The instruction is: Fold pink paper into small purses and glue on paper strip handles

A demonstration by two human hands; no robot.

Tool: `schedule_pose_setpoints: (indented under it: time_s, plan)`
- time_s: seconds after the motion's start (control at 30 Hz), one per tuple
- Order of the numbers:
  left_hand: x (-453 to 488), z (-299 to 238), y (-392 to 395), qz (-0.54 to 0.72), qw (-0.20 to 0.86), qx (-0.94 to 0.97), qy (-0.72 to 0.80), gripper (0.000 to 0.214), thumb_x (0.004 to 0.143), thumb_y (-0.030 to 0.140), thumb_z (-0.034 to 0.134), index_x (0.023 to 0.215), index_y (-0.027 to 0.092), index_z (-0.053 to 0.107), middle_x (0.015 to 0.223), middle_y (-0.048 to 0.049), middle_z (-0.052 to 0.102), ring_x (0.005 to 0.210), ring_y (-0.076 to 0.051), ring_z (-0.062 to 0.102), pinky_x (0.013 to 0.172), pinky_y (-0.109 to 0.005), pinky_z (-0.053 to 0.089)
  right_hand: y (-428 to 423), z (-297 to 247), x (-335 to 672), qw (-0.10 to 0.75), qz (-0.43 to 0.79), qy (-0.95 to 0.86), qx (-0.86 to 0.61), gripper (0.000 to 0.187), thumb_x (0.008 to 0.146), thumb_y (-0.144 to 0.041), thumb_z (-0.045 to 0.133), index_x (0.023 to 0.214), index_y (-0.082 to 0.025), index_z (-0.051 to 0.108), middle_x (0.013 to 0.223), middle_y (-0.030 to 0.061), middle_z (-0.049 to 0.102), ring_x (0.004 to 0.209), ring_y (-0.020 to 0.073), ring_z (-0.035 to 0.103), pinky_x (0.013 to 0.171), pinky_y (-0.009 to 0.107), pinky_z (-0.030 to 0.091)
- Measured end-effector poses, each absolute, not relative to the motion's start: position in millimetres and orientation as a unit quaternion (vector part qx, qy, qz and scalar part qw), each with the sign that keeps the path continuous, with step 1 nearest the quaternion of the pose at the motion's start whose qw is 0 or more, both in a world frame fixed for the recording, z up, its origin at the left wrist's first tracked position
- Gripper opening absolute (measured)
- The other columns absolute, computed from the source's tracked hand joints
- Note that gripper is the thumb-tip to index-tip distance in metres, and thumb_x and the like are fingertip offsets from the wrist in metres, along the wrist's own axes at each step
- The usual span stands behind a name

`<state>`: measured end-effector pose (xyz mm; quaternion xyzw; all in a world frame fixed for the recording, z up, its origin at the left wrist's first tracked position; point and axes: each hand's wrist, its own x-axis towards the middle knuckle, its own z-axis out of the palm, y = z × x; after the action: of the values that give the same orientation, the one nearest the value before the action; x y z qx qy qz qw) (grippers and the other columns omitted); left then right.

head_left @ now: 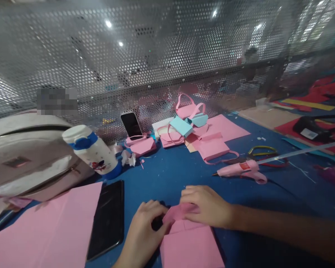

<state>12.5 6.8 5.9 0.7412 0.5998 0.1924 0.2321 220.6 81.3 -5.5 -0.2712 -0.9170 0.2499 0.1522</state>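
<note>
A pink folded-paper bag (190, 247) lies in front of me on the blue table, its flap raised at the far end. My left hand (146, 227) pinches the flap's left corner between thumb and fingers. Over the flap's right part, my right hand (205, 206) is closed, its fingertips curled around the paper edge. Beyond it to the right rests a pink hot glue gun (241, 169) with a long glue stick in its back, nozzle pointing left.
Finished-looking small paper bags, pink (213, 147) and light blue (181, 126), stand at the back. Left are a bottle (92, 152), a backpack (33, 156), a black tablet (108, 219) and pink paper (53, 230). Yellow-and-red-handled scissors (262, 150) lie right. A perforated metal panel (156, 56) rises behind.
</note>
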Motion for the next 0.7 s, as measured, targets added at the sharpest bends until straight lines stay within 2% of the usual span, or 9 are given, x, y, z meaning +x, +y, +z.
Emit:
schedule_pose_setpoints:
  time_s: [0.17, 0.33, 0.53, 0.63, 0.7]
  plan:
    - [5.5, -0.5, 8.0, 0.223, 0.223, 0.774, 0.549, 0.019, 0.088, 0.015, 0.06, 0.071, 0.02, 0.066, 0.071, 0.0014, 0.063, 0.071, -0.017, 0.058, 0.068, -0.029, 0.036, 83.8, -15.0, 223.0, 0.197, 0.279, -0.91, -0.234, 0.009, 0.085, -0.025, 0.074, 0.08, -0.021, 0.067, 0.08, -0.0039, 0.066, 0.076, 0.0122, 0.057, 0.068, 0.024, 0.036]
    - [2.4, -1.0, 9.8, 0.243, 0.201, 0.798, 0.513, 0.02, 0.087, 0.01, 0.058, 0.078, 0.023, 0.07, 0.073, 0.0014, 0.062, 0.07, -0.017, 0.059, 0.064, -0.027, 0.038, 82.5, -19.7, 225.7, 0.23, 0.293, -0.903, -0.212, 0.002, 0.086, -0.021, 0.072, 0.087, -0.022, 0.071, 0.08, -0.0037, 0.064, 0.076, 0.0115, 0.056, 0.07, 0.024, 0.035]
    - [-5.0, -5.2, 9.7, 0.245, 0.169, 0.839, 0.455, 0.028, 0.087, 0.007, 0.054, 0.098, 0.026, 0.072, 0.071, 0.0013, 0.056, 0.066, -0.015, 0.053, 0.06, -0.025, 0.034, 81.3, -18.1, 226.8, 0.237, 0.296, -0.903, -0.202, 0.022, 0.077, -0.012, 0.077, 0.093, -0.027, 0.076, 0.076, -0.0046, 0.059, 0.069, 0.0109, 0.051, 0.063, 0.025, 0.031]
    - [-9.3, -8.0, 11.8, 0.228, 0.164, 0.856, 0.433, 0.032, 0.093, 0.009, 0.047, 0.105, 0.028, 0.07, 0.075, 0.0003, 0.054, 0.069, -0.016, 0.051, 0.062, -0.026, 0.031, 84.0, -15.8, 227.8, 0.219, 0.265, -0.923, -0.173, 0.008, 0.085, -0.024, 0.075, 0.093, -0.025, 0.075, 0.079, -0.0032, 0.06, 0.07, 0.012, 0.05, 0.063, 0.027, 0.03]
    - [-11.6, -7.1, 14.4, 0.217, 0.144, 0.876, 0.406, 0.031, 0.101, 0.016, 0.041, 0.104, 0.027, 0.069, 0.079, -0.0007, 0.056, 0.07, -0.017, 0.049, 0.062, -0.029, 0.028, 87.2, -12.6, 229.1, 0.2, 0.219, -0.944, -0.143, 0.009, 0.091, -0.03, 0.068, 0.093, -0.024, 0.074, 0.083, -0.002, 0.062, 0.074, 0.0137, 0.049, 0.063, 0.029, 0.029]
